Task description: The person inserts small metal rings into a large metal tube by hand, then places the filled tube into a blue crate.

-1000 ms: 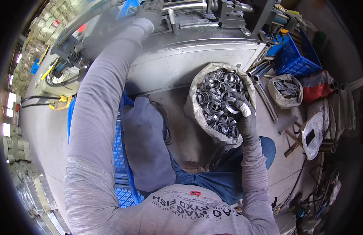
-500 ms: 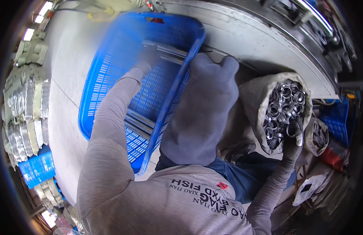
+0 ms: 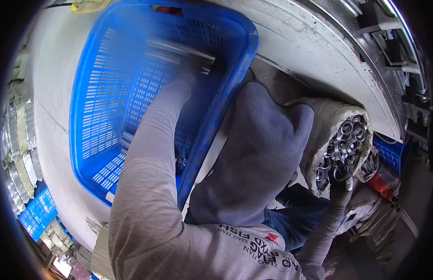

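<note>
Left hand (image 3: pixel 190 71) has shifted inside the basket (image 3: pixel 211 122), grip blurred beyond telling; right hand (image 3: pixel 340 188) seemingly holds a ring (image 3: pixel 340 173).

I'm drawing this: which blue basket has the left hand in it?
The big blue basket: the blurred left hand is inside it. The far-left blue basket and far-right blue crate look smaller, with no hand in them.

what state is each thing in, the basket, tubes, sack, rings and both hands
Blue basket: open-topped, tubes inside
Metal tubes: lying in the basket, partly blurred
Sack: open, its mouth crowded with rings
Metal rings: loose, heaped in the sack
Left hand: down inside the basket by the tubes; blurred, grip unclear
Right hand: at the sack's mouth by the rings; grip hard to tell
</note>
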Available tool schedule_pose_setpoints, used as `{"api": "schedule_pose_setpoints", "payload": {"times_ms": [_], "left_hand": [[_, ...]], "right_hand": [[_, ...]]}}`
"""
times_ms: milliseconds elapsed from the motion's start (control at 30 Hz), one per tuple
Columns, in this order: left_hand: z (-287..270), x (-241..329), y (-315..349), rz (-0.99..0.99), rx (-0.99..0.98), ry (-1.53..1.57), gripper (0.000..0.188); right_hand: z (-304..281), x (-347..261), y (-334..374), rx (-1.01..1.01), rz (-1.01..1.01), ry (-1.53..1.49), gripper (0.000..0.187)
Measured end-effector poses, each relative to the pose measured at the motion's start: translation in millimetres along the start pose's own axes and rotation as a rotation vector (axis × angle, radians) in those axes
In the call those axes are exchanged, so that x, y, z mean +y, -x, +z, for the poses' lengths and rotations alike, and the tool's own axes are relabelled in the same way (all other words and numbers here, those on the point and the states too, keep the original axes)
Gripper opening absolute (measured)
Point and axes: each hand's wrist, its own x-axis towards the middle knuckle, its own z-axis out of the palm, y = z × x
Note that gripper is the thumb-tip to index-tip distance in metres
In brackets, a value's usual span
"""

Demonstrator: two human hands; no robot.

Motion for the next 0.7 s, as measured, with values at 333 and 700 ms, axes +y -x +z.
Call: {"api": "schedule_pose_setpoints", "payload": {"times_ms": [333, 700], "left_hand": [[55.4, 1.0, 142.4, 0.06, -0.294, -0.139, 0.028], [-86.8, -42.7, 183.1, 0.038, 0.115, 0.54, 0.063]], "right_hand": [[20.1, -13.0, -13.1, 0.043, -0.373, -0.035, 0.054], [20.7, -68.3, -10.4, 0.034, 0.189, -0.915, 0.056]]}}
